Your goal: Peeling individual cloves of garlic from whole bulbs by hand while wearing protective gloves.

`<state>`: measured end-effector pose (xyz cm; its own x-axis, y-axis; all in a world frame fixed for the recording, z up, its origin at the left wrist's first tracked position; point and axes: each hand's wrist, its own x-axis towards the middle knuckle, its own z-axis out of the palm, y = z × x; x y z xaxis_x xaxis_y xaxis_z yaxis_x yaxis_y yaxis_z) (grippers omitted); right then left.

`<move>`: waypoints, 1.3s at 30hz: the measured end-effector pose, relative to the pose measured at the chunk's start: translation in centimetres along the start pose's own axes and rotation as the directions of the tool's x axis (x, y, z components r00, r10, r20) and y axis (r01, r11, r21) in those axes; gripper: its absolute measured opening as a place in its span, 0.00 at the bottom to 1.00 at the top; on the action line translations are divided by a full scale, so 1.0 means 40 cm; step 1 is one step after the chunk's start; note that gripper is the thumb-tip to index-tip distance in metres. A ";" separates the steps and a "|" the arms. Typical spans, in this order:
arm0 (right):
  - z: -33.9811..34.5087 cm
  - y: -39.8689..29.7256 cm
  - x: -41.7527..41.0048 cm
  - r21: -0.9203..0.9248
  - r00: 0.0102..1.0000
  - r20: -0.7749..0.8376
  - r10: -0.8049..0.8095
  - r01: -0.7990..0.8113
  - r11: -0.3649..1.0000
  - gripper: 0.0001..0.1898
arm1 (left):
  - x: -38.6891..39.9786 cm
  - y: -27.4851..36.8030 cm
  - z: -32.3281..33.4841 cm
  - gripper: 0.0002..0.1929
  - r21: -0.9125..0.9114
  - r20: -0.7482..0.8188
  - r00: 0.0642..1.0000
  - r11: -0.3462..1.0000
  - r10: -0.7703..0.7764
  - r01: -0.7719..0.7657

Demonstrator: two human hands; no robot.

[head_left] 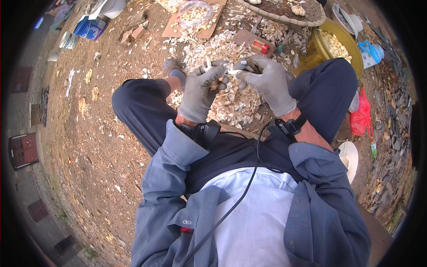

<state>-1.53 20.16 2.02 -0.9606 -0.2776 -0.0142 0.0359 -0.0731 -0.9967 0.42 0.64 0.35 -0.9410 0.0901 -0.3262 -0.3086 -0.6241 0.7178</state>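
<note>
Both my hands wear grey work gloves and meet above a heap of garlic skins (238, 103) between my knees. My left hand (203, 86) is closed around a partly peeled garlic bulb (213, 83), a stub of stalk showing by its fingertips. In my right hand (267, 80), the thumb and fingers pinch a small tool whose tip touches pale garlic at the left fingertips; what kind of tool it is, I cannot tell. A brick (241, 37) carrying a small red and yellow box (260, 46) lies just beyond the hands.
An olive-coloured bucket (308, 50) of peeled cloves stands by my right knee. Ahead are a woven basket (283, 18) with garlic bulbs and cardboard (171, 28) under a plastic bag of cloves (195, 15). A red plastic bag (360, 116) lies right. Cables cross my lap.
</note>
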 end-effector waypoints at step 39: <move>-0.001 0.013 0.005 0.053 0.995 0.029 0.097 -0.098 0.994 0.14 | -0.020 -0.008 0.049 0.07 0.330 0.005 0.990 0.934 0.141 -0.135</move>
<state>-1.73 20.09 1.49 -0.9442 -0.3111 -0.1080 0.1443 -0.0959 -0.9849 1.00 2.27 1.60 -0.9758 0.0054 -0.2185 -0.2073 -0.3392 0.9176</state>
